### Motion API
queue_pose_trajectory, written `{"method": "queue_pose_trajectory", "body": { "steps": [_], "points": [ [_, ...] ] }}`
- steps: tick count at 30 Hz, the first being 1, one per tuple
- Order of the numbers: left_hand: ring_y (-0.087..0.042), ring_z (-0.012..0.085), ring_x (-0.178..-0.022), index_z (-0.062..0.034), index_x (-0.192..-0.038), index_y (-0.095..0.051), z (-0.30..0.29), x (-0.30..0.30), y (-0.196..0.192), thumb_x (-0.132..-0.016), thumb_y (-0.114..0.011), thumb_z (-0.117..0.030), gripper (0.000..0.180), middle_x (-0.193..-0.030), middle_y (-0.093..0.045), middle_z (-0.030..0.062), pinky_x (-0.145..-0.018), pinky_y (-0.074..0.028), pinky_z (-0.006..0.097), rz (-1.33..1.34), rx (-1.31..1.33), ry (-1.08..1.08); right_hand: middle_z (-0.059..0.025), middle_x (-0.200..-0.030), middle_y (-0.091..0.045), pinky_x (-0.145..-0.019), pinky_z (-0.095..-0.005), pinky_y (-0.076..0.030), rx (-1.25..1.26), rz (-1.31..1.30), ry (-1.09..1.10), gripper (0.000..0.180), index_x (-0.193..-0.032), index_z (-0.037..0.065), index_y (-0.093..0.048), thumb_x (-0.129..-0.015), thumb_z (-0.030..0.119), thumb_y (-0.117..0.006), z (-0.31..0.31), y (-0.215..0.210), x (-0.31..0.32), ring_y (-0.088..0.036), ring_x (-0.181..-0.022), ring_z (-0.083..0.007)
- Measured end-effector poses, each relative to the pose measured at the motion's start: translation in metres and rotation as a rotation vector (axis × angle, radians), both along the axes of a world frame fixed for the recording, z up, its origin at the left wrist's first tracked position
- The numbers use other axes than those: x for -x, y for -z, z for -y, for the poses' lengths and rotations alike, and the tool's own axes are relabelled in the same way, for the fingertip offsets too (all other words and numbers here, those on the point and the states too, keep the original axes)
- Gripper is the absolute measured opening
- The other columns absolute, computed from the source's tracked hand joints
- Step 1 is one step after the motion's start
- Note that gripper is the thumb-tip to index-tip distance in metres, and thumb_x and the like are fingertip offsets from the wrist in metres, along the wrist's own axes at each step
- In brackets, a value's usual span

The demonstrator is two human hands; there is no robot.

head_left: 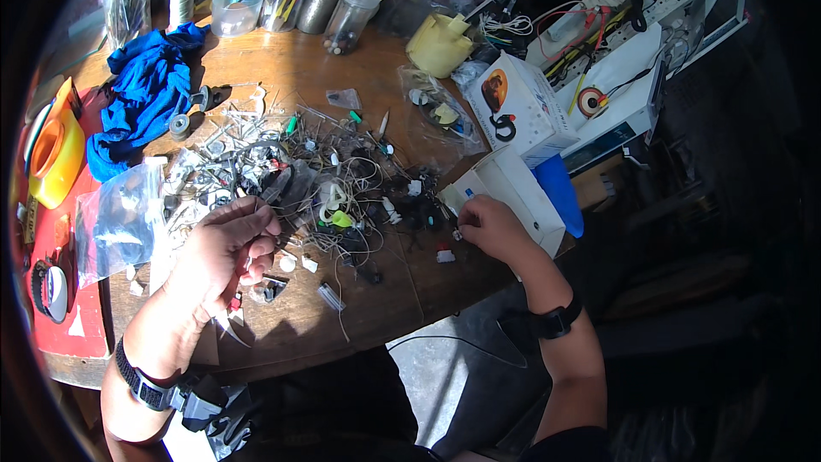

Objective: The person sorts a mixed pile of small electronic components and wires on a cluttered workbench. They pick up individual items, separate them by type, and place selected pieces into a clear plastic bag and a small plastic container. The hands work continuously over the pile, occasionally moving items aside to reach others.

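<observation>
A tangled pile of thin wires and small parts (329, 175) covers the middle of the wooden table. My left hand (229, 248) hangs over the pile's near left edge, fingers curled together; anything in them is too small to name. To the right, my right hand (492, 227) rests by the pile's edge beside an open white box (509, 184). Its fingertips are pinched together and point down at the tabletop, and they hide whatever lies between them. A small white and red piece (445, 256) lies just left of that hand. Loose white bits (309, 264) are scattered between the hands.
A blue cloth (145, 90), a clear plastic bag (120, 222) and a red board (73, 299) are at the left. Tool-filled cups and a clear jar (351, 19) line the back. A printed box (523, 111) and a shelf with cables (599, 77) stand at the right.
</observation>
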State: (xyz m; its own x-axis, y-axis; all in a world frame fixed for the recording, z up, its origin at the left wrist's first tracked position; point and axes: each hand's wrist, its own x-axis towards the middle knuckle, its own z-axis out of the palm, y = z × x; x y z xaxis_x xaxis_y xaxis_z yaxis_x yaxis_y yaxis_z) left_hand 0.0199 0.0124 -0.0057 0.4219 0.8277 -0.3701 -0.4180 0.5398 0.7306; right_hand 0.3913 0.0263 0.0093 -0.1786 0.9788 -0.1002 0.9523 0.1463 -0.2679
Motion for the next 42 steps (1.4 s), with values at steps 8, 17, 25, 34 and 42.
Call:
{"method": "queue_pose_trajectory", "body": {
  "steps": [8, 17, 25, 34, 42],
  "points": [
    [-0.036, 0.0097, -0.048, -0.0041, -0.083, -0.049, 0.0, -0.003, 0.001, -0.094, -0.043, -0.014, 0.016, -0.06, -0.039, -0.0005, -0.042, -0.027, 0.02, -0.026, -0.033, 0.055, -0.012, -0.083, -0.059, -0.07, -0.0382, -0.047, -0.083, -0.092, 0.074, 0.014, -0.08, 0.005, -0.063, -0.072, 0.016, -0.065, -0.002, 0.004, 0.005, -0.059, -0.08, -0.0301],
    [-0.035, 0.0096, -0.049, -0.003, -0.083, -0.05, 0.001, -0.003, -0.002, -0.094, -0.043, -0.013, 0.016, -0.06, -0.038, -0.0002, -0.043, -0.026, 0.02, -0.031, -0.023, 0.027, -0.018, -0.074, -0.063, -0.067, -0.0403, -0.05, 0.073, 0.451, 0.145, 0.02, -0.073, 0.001, -0.065, -0.063, 0.017, -0.069, -0.049, 0.008, 0.036, -0.063, -0.072, -0.0318],
    [-0.035, 0.0079, -0.049, -0.0023, -0.083, -0.049, -0.001, 0.002, -0.002, -0.095, -0.043, -0.013, 0.018, -0.059, -0.038, -0.0013, -0.042, -0.025, 0.019, -0.04, -0.029, 0.068, -0.0185, -0.069, -0.063, -0.063, -0.0395, -0.051, 0.287, 0.318, 0.22, 0.028, -0.077, -0.005, -0.065, -0.062, 0.019, -0.07, -0.06, -0.002, 0.033, -0.064, -0.065, -0.031],
    [-0.039, 0.008, -0.048, -0.0024, -0.083, -0.052, -0.003, 0.001, 0.006, -0.094, -0.046, -0.01, 0.015, -0.061, -0.044, 0.0005, -0.039, -0.027, 0.02, 0.018, 0.008, 0.047, -0.0022, -0.056, -0.05, -0.041, -0.0265, -0.039, 0.519, -0.704, 0.434, 0.011, -0.07, 0.003, -0.056, -0.077, 0.011, -0.06, -0.036, -0.021, 0.015, -0.047, -0.045, -0.0129],
    [-0.041, 0.0085, -0.049, 0.0, -0.084, -0.052, 0.0, -0.001, 0.009, -0.095, -0.045, -0.013, 0.019, -0.062, -0.044, 0.0013, -0.042, -0.031, 0.02, 0.008, -0.051, 0.118, -0.0023, -0.067, -0.054, -0.047, -0.022, -0.041, 0.298, -1.018, 0.245, 0.006, -0.083, 0.003, -0.054, -0.081, 0.008, -0.058, -0.004, -0.022, 0.077, -0.049, -0.052, -0.0087]
  ]
}}
